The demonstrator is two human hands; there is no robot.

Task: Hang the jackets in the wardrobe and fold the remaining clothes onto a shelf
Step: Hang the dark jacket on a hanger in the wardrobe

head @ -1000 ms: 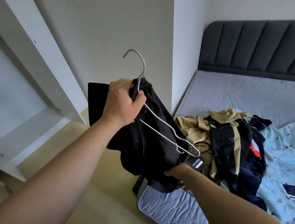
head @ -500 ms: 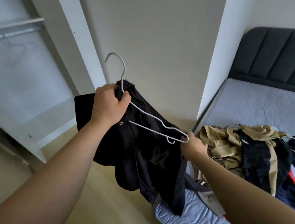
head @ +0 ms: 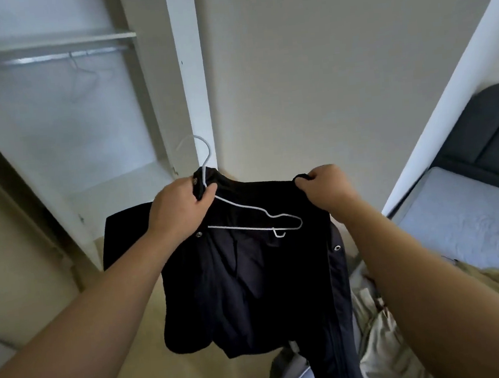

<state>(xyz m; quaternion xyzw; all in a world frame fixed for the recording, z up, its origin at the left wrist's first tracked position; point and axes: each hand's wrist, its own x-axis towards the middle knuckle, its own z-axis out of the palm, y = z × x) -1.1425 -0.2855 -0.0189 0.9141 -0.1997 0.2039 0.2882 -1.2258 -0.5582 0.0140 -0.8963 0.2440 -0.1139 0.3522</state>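
Observation:
A black jacket [head: 251, 294] with metal snaps hangs in front of me, spread open between both hands. My left hand [head: 180, 208] grips its collar together with the neck of a white wire hanger [head: 253, 215], whose right arm lies bare across the jacket's inside. My right hand [head: 325, 186] pinches the jacket's other top edge and holds it up level. The open white wardrobe [head: 56, 130] stands at the upper left, with a metal rail [head: 46, 58] under its top shelf.
One empty wire hanger [head: 82, 80] hangs on the rail. A lower wardrobe shelf [head: 121, 185] sits behind my left hand. The bed [head: 462, 224] with a dark headboard is at right, with beige clothes [head: 498, 284] piled on it.
My right hand rose from the jacket's lower part to its top edge and spread the jacket wide. The view turned left and up towards the wardrobe.

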